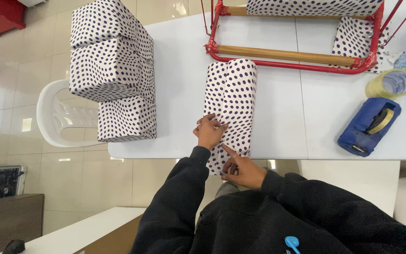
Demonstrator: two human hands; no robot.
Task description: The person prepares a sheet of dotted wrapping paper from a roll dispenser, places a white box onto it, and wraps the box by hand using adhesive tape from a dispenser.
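A box wrapped in white paper with dark dots (232,101) lies on the white table (278,122), its near end hanging over the table's front edge. My left hand (209,131) presses on the paper at the box's near left side, fingers curled on a fold. At the overhanging end, my right hand (241,170) touches the paper with its index finger stretched out and the other fingers bent under the flap. Both arms wear black sleeves.
Three wrapped dotted boxes (111,70) are stacked at the table's left end above a white plastic chair (57,115). A red metal frame with a wooden bar (287,56) and dotted paper stands at the back. A blue tape dispenser (370,126) and a tape roll (390,83) lie right.
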